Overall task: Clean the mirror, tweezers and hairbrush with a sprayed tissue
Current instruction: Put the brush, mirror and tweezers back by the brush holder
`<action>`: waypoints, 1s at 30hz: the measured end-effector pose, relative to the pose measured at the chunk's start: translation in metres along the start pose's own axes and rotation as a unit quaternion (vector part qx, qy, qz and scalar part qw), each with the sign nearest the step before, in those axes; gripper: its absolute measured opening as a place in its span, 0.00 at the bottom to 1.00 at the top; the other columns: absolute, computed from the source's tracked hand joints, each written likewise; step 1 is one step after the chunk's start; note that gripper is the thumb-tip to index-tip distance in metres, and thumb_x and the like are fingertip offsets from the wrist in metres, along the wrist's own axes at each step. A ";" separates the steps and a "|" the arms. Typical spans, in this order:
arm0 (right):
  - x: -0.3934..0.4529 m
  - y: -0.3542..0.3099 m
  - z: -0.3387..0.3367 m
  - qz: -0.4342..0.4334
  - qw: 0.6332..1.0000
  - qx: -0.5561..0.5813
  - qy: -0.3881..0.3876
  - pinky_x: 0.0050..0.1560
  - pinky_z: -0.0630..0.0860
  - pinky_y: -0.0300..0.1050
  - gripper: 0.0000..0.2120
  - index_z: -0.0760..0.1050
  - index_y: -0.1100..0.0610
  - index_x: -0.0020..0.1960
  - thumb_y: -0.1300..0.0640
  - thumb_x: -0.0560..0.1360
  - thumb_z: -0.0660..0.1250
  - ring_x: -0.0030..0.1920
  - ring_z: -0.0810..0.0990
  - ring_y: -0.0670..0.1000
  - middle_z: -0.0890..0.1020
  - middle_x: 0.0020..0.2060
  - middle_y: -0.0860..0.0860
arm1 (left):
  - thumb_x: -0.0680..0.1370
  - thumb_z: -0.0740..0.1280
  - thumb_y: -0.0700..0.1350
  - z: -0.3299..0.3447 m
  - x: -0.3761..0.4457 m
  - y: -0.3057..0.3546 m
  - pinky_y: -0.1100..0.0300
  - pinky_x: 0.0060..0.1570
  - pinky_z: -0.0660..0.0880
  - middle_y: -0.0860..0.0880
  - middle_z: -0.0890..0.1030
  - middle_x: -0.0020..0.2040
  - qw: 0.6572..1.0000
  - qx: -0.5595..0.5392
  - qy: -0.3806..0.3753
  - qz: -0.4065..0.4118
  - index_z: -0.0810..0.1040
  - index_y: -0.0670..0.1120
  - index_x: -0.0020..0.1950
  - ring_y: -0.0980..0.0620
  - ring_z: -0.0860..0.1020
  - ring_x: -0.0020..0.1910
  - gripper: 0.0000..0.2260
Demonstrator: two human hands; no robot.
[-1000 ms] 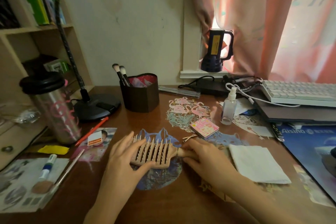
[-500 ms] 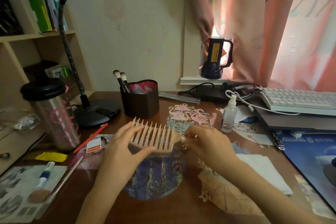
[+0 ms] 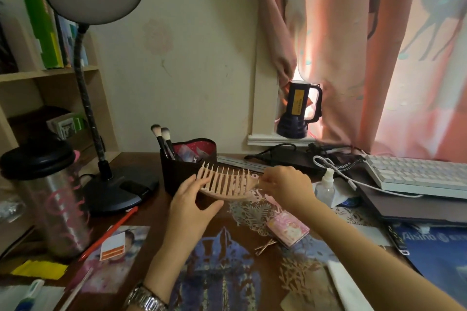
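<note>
A pale wooden hairbrush [image 3: 227, 185] with wide spiky teeth is held off the desk, teeth pointing up and away, in front of the dark brush holder [image 3: 177, 174]. My left hand [image 3: 192, 203] grips the brush head between thumb and fingers. My right hand [image 3: 285, 184] pinches its handle end. Gold tweezers [image 3: 265, 246] lie on the desk below, beside a small pink folding mirror [image 3: 288, 231]. A folded white tissue [image 3: 350, 288] lies at the lower right. A small clear spray bottle [image 3: 326, 188] stands behind my right wrist.
A steel tumbler [image 3: 50, 207] with a black lid and a desk lamp base [image 3: 118, 189] stand at the left. A red pencil [image 3: 111, 232] and photos lie near them. A white keyboard [image 3: 419, 175], cables and a laptop fill the right side.
Both hands have lifted the hairbrush off the desk and carried it up and away toward the brush holder. The tissue, mirror and tweezers have stayed where they lay.
</note>
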State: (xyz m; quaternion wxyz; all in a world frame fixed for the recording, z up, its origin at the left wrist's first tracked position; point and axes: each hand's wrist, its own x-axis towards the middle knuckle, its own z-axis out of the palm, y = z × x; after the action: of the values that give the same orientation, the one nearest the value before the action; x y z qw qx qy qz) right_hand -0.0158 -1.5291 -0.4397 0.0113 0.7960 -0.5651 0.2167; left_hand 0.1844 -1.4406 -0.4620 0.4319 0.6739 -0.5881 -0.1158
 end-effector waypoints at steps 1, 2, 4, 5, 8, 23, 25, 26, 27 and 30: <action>0.004 0.004 0.003 0.006 1.000 -0.002 -0.003 0.35 0.72 0.43 0.11 0.78 0.50 0.41 0.44 0.73 0.65 0.37 0.79 0.49 0.81 0.37 0.47 | 0.71 0.72 0.51 0.003 0.000 -0.002 0.58 0.65 0.60 0.53 0.64 0.72 1.000 0.001 -0.004 -0.006 0.70 0.53 0.68 0.54 0.62 0.70 0.26; 0.007 0.007 0.005 0.011 1.000 -0.003 -0.005 0.35 0.72 0.43 0.10 0.78 0.50 0.41 0.44 0.74 0.65 0.37 0.79 0.49 0.82 0.37 0.47 | 0.71 0.72 0.51 0.005 0.000 -0.004 0.59 0.65 0.60 0.53 0.64 0.72 1.000 0.004 -0.009 -0.009 0.70 0.53 0.67 0.54 0.62 0.70 0.25; 0.015 0.014 0.010 0.019 1.000 -0.011 -0.009 0.34 0.70 0.43 0.09 0.78 0.50 0.42 0.46 0.74 0.65 0.38 0.79 0.50 0.81 0.38 0.47 | 0.72 0.71 0.52 0.009 -0.001 -0.007 0.59 0.64 0.60 0.54 0.63 0.72 1.000 0.017 -0.026 -0.005 0.69 0.55 0.67 0.54 0.61 0.70 0.25; 0.018 0.016 0.012 0.024 1.000 -0.015 -0.013 0.35 0.70 0.43 0.08 0.78 0.50 0.43 0.47 0.74 0.65 0.39 0.79 0.50 0.81 0.39 0.48 | 0.72 0.71 0.52 0.011 -0.002 -0.008 0.60 0.64 0.60 0.55 0.63 0.72 0.999 0.023 -0.033 0.001 0.69 0.55 0.67 0.55 0.61 0.70 0.25; 0.029 0.022 0.019 0.045 0.998 -0.021 -0.035 0.38 0.73 0.46 0.06 0.78 0.51 0.44 0.49 0.74 0.66 0.41 0.79 0.53 0.81 0.40 0.49 | 0.72 0.70 0.53 0.013 -0.004 -0.008 0.63 0.63 0.59 0.57 0.63 0.71 0.999 0.030 -0.041 0.018 0.69 0.57 0.67 0.56 0.61 0.69 0.24; 0.068 0.046 0.041 0.126 0.988 0.003 -0.090 0.45 0.78 0.50 0.05 0.77 0.55 0.47 0.53 0.74 0.66 0.43 0.79 0.54 0.81 0.43 0.53 | 0.74 0.66 0.56 0.016 -0.004 -0.009 0.62 0.64 0.62 0.62 0.63 0.69 0.993 0.093 -0.067 0.010 0.64 0.62 0.69 0.60 0.61 0.68 0.24; 0.071 0.048 0.044 0.134 0.986 0.016 -0.098 0.46 0.78 0.51 0.05 0.77 0.55 0.47 0.53 0.74 0.66 0.44 0.80 0.54 0.80 0.44 0.53 | 0.74 0.66 0.56 0.015 -0.003 -0.009 0.62 0.64 0.62 0.62 0.63 0.69 0.993 0.099 -0.065 0.017 0.63 0.62 0.69 0.60 0.61 0.68 0.24; 0.072 0.049 0.045 0.136 0.985 0.024 -0.101 0.46 0.78 0.51 0.05 0.77 0.54 0.47 0.53 0.75 0.66 0.44 0.80 0.54 0.80 0.43 0.53 | 0.75 0.66 0.56 0.014 -0.003 -0.009 0.62 0.65 0.62 0.62 0.63 0.69 0.992 0.104 -0.062 0.021 0.63 0.62 0.69 0.61 0.61 0.68 0.24; 0.074 0.049 0.046 0.138 0.984 0.031 -0.104 0.46 0.78 0.50 0.04 0.76 0.54 0.46 0.53 0.75 0.66 0.44 0.80 0.54 0.80 0.43 0.53 | 0.75 0.65 0.56 0.014 -0.003 -0.009 0.63 0.65 0.62 0.62 0.63 0.69 0.992 0.110 -0.060 0.025 0.63 0.62 0.69 0.61 0.61 0.68 0.24; 0.077 0.050 0.049 0.140 0.983 0.050 -0.109 0.47 0.79 0.51 0.04 0.75 0.53 0.45 0.53 0.75 0.66 0.44 0.79 0.54 0.80 0.44 0.53 | 0.75 0.65 0.56 0.014 -0.004 -0.007 0.63 0.65 0.61 0.63 0.63 0.69 0.991 0.117 -0.060 0.027 0.62 0.63 0.70 0.61 0.60 0.68 0.24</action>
State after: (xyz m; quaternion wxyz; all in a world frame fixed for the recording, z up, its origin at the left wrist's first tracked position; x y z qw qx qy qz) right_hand -0.0244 -1.6295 -0.4679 -0.1206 0.7273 -0.6575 0.1557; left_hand 0.1795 -1.4439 -0.4768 0.3170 0.6955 -0.6405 -0.0746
